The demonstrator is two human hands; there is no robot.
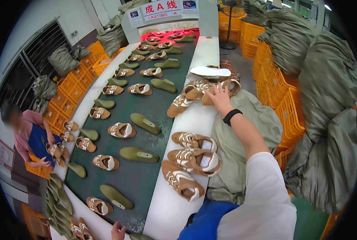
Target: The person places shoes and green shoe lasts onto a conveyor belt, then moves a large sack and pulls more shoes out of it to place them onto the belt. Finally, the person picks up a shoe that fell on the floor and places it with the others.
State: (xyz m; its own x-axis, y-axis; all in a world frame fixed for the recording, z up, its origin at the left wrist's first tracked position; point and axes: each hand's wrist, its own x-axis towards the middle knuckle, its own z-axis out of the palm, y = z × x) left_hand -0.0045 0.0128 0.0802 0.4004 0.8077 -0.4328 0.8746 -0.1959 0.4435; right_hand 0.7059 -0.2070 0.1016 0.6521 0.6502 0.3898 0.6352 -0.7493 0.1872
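Currently, right hand (220, 100): spreading its fingers over a brown-and-white sneaker (207, 99), right of centre, upper half; how firmly they are gripping, cannot tell.
Left hand (118, 232): showing partly at the lower edge; hold, if any, cannot tell.
Handling: pressing lightly, sparing the soft collar, is probably serving best; neighbouring pile (181, 103) is looking easy to topple.
White ledge (159, 208): three sneakers (191, 161) lying lower centre; pile overlapping, uncountable.
Green belt (140, 176), lower half: four sneakers (121, 130), five whole olive shoe lasts (136, 154), a sixth being cut off.

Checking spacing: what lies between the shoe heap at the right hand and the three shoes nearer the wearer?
In the head view, only bare white ledge shows between the heap at the right hand and the three shoes.
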